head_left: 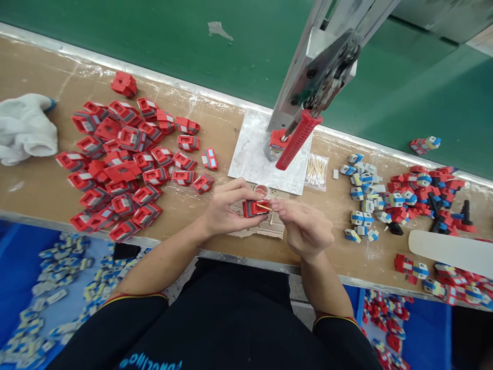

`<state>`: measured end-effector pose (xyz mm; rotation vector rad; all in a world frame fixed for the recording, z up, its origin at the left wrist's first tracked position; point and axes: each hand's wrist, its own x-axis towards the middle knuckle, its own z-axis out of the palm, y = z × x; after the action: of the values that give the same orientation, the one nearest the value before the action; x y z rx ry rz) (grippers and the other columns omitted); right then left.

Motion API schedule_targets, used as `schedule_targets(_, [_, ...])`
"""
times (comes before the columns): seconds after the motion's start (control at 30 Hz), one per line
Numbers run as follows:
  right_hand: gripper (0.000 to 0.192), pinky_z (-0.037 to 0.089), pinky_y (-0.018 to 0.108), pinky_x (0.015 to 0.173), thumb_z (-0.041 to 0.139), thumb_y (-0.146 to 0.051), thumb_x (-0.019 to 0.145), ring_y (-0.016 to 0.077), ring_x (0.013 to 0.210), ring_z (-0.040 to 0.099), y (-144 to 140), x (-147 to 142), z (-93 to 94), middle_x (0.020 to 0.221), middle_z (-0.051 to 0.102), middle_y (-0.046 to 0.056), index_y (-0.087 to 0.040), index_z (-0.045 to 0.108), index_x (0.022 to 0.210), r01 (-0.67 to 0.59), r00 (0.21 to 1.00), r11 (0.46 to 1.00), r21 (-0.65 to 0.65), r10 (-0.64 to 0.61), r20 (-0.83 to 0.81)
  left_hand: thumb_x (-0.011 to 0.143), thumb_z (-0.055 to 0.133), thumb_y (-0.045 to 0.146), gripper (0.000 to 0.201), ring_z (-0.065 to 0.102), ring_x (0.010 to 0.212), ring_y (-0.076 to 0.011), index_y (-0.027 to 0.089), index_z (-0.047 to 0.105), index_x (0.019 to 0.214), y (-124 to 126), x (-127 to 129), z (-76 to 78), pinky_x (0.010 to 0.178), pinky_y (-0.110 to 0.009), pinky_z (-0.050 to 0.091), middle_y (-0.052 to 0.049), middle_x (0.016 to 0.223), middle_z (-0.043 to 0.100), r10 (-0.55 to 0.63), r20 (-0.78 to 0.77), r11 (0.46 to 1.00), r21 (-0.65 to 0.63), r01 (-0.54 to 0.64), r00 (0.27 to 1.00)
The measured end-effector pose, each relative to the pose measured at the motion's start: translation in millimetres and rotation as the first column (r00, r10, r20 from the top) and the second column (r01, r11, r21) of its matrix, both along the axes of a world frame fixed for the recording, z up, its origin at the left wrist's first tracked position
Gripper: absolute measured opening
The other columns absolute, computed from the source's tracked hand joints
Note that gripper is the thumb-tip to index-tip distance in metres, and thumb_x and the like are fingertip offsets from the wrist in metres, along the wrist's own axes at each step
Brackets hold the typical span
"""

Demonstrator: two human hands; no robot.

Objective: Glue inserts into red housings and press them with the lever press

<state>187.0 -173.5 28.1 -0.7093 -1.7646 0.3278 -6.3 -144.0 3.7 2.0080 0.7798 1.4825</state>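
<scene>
Workbench (227, 131) w/ glossy brown top runs across, flat green surface (173, 51) along its far side, blue plastic bins (13, 252) below. Grey metal hand press (306, 67) w/ red ribbed handle (298, 141) stands on a pale metal plate (246, 154) just beyond the hands.

L hand (227, 208) is clamped on a small red-and-grey plastic block (250, 208), thumb on near side, fingers on far side. R hand (304, 226) has thumb & fingertips pinched tog. on a thin yellowish stick (263, 206), its end over the block's top; can't tell if it touches. Block sits above the bench, btwn plate & near edge, by a small round dish w/ reddish contents (262, 190).

Near edge passes under both forearms. Brown top shows btwn L hand & a heap of red-and-grey plastic blocks (123, 171). On R, clear bag of white-tipped swabs (316, 171) lies by the plate, then blue, white & yellow plastic blocks (362, 190) farther out.
</scene>
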Motion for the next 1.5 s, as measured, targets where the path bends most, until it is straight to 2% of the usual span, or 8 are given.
schedule_targets(0.53, [0.035,0.073,0.034,0.071,0.063,-0.002,0.096,0.0233,0.088,0.085,0.8,10.2,1.3,0.095,0.086,0.007,-0.022,0.072,0.123,0.092,0.981,0.994,0.065,-0.102,0.166,0.079,0.091,0.023,0.024,0.066,0.067,-0.0112,0.020,0.076,0.098,0.6,-3.2,-1.0,0.061,-0.023,0.055,-0.001,0.083,0.074,0.033,-0.032,0.999,-0.011,-0.034,0.999])
schedule_targets(0.77, [0.024,0.065,0.037,0.067,0.066,-0.007,0.097,0.0216,0.079,0.080,0.9,25.6,12.7,0.086,0.082,0.002,-0.027,0.074,0.110,0.107,0.992,0.994,-0.011,-0.106,0.061,0.077,0.092,0.021,0.027,0.067,0.069,-0.0121,0.021,0.077,0.100,1.0,-5.3,-1.3,0.062,-0.024,0.056,-0.001,0.086,0.074,0.032,-0.030,0.999,-0.027,-0.032,0.999])
schedule_targets(0.87, [0.020,0.060,0.034,0.066,0.067,-0.009,0.098,0.0186,0.075,0.075,5.8,36.5,13.2,0.087,0.081,0.002,-0.026,0.074,0.106,0.053,0.969,0.992,-0.111,-0.024,0.245,0.078,0.092,0.024,0.027,0.065,0.069,-0.0118,0.021,0.077,0.101,2.4,-6.7,-2.8,0.061,-0.024,0.056,0.000,0.084,0.071,0.051,-0.032,0.998,-0.025,-0.052,0.998])
schedule_targets(1.03, [0.016,0.057,0.031,0.066,0.063,-0.010,0.101,0.0168,0.074,0.070,15.5,36.4,2.4,0.092,0.084,0.003,-0.021,0.075,0.102,-0.033,0.819,0.973,-0.228,0.157,0.551,0.081,0.091,0.026,0.026,0.065,0.070,-0.0117,0.021,0.078,0.102,4.2,-8.4,-3.7,0.063,-0.024,0.056,0.000,0.084,0.070,0.070,-0.027,0.997,-0.022,-0.070,0.997])
schedule_targets(1.1, [0.016,0.058,0.031,0.068,0.064,-0.010,0.100,0.0170,0.076,0.071,14.9,35.1,2.4,0.092,0.084,0.003,-0.022,0.075,0.103,-0.037,0.856,0.969,-0.246,0.158,0.492,0.082,0.091,0.027,0.027,0.066,0.073,-0.0124,0.022,0.078,0.105,4.3,-8.2,-3.7,0.064,-0.025,0.057,0.000,0.087,0.072,0.069,-0.032,0.997,-0.025,-0.070,0.997])
schedule_targets(1.2, [0.020,0.058,0.033,0.070,0.069,-0.009,0.097,0.0176,0.076,0.074,9.0,32.4,7.2,0.089,0.083,0.002,-0.025,0.076,0.107,0.019,0.976,0.974,-0.227,0.031,0.215,0.082,0.090,0.023,0.030,0.070,0.078,-0.0137,0.022,0.078,0.110,3.8,-6.7,-3.8,0.067,-0.026,0.059,-0.003,0.093,0.075,0.060,-0.041,0.998,-0.006,-0.060,0.997])
schedule_targets(1.3, [0.026,0.059,0.035,0.068,0.071,-0.008,0.095,0.0193,0.075,0.076,2.8,24.9,9.9,0.087,0.083,0.002,-0.028,0.078,0.110,0.037,0.999,0.983,-0.178,-0.043,-0.027,0.082,0.090,0.020,0.034,0.073,0.082,-0.0151,0.023,0.077,0.114,2.6,-5.1,-3.9,0.070,-0.027,0.061,-0.005,0.098,0.078,0.043,-0.046,0.999,0.033,-0.042,0.998])
schedule_targets(1.5, [0.026,0.061,0.035,0.066,0.070,-0.008,0.094,0.0196,0.074,0.078,2.1,11.0,7.8,0.087,0.084,0.003,-0.026,0.078,0.111,-0.023,0.999,0.988,-0.154,0.017,-0.045,0.084,0.088,0.022,0.033,0.074,0.083,-0.0163,0.024,0.078,0.115,0.5,-5.7,-3.4,0.070,-0.029,0.063,-0.005,0.098,0.078,0.040,-0.092,0.999,0.027,-0.038,0.995])
